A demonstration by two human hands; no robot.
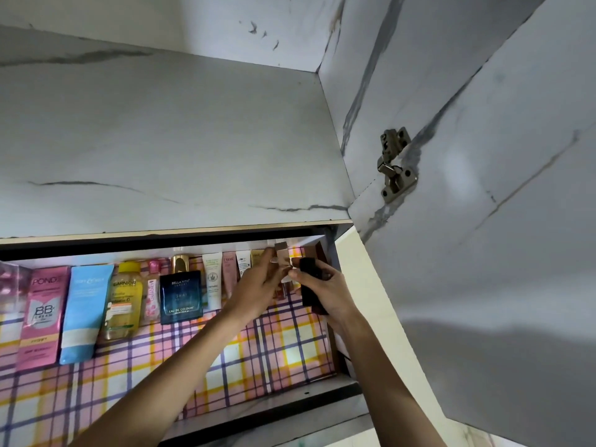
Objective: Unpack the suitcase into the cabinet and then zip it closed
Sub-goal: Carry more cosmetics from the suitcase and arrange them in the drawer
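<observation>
The head camera looks up into the open cabinet point(180, 140), where both hands reach to the far right end of a shelf lined with checked paper point(225, 366). The left hand point(254, 285) pinches a slim bronze-coloured stick point(281, 258) between thumb and fingertips and holds it upright near the shelf's back wall. Just right of it, the right hand point(327, 293) has its fingers curled round a dark, blocky container point(310, 285); its fingertips come close to the stick, though whether they touch it cannot be told. To the left of the hands a row of toiletries stands against the back wall: nearest are four small tubes point(228, 272), then a dark blue cologne bottle point(181, 296) with a gold cap, a small pink bottle point(152, 291), a yellow bottle point(124, 301), a light blue tube point(85, 311) and, farthest away, a pink BB cream box point(42, 314). To the right of the hands and above them the cabinet door point(483, 221) stands swung open on a metal hinge point(395, 164).
</observation>
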